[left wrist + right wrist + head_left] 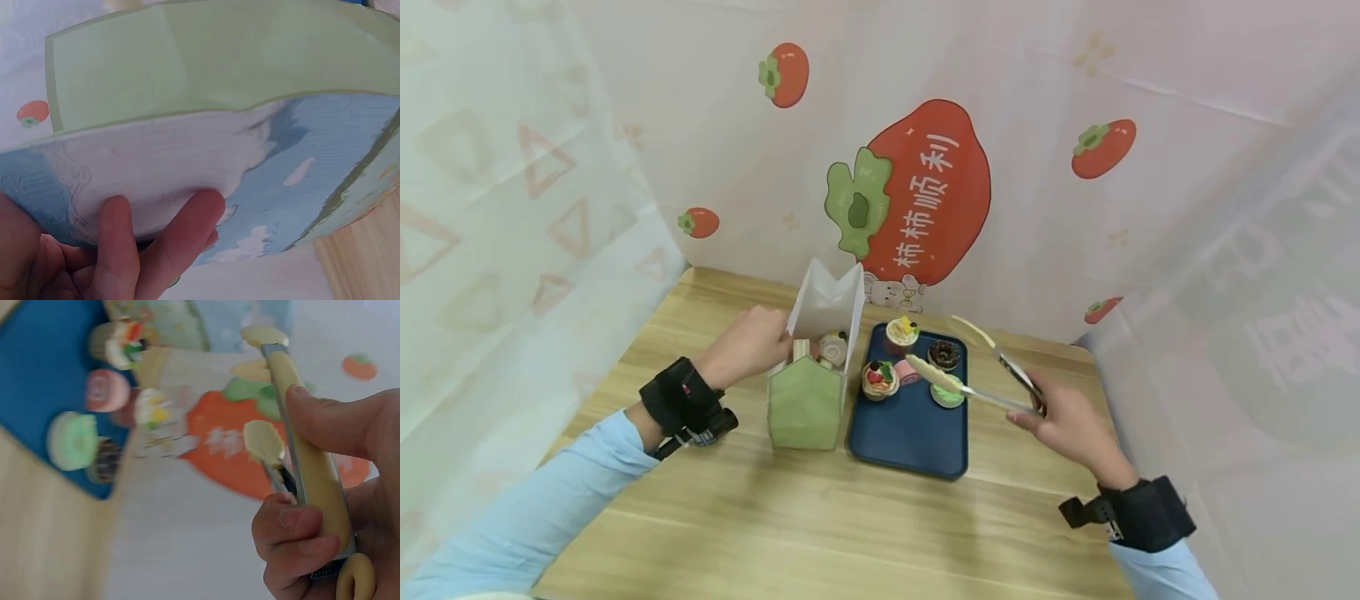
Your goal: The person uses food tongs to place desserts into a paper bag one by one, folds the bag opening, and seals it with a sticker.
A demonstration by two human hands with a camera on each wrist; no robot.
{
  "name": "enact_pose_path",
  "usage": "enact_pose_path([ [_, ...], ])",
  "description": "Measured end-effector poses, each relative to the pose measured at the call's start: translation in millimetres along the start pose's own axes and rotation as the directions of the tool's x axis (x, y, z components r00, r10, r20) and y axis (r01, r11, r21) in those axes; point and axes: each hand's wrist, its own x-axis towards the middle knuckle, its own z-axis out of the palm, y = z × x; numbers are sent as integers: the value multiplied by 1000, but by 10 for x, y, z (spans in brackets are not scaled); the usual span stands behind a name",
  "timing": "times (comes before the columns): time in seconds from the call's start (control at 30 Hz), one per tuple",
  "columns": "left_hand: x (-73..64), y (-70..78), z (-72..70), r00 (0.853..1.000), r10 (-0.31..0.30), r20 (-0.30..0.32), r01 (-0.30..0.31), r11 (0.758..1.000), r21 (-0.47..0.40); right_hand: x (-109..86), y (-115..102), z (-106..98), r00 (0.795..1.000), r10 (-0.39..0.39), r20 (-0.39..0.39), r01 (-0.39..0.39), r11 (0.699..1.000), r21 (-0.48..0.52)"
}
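Note:
My left hand (pixel 758 340) grips the left rim of an upright paper bag (pixel 805 404), pale green on the near side. The left wrist view shows its fingers against the bag's painted side (pixel 156 162). Inside the bag's open top, pastries (pixel 832 347) show, partly hidden. In my right hand (pixel 1071 421) is a pair of tongs (pixel 1000 400) with cream-coloured tips, spread apart with nothing between them. One tip overlaps the blue tray's far half in the head view, close to a pink roll cake (pixel 907 372) and a green donut (pixel 947 395).
Also on the blue tray (pixel 910 442) are a fruit-topped cupcake (pixel 880 381), a cupcake with yellow topping (pixel 902 333) and a chocolate donut (pixel 943 355). The tray stands right of the bag on a wooden table (pixel 850 533). A curtain printed with persimmons (pixel 932 192) hangs behind.

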Motion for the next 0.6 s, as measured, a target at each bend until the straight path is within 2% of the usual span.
enact_pose_path([
  [0.1,-10,-3,-7,1000,-4,3,4,1000,-12,-113,256,289,996,85,41,-87,995,53],
  [0.17,-20,-12,-8,1000,-10,5,10,1000,-17,-162,394,467,987,142,70,-146,988,56],
  [0.3,-22,-18,-7,1000,-4,7,4,1000,-22,-194,620,738,971,213,108,-219,975,48],
  [0.47,-21,-15,-7,1000,1,5,-1,1000,-16,-125,798,928,975,205,89,-207,978,13],
  [0.6,-20,-14,-13,1000,0,6,0,1000,-10,-60,851,999,974,204,96,-203,979,-21],
])
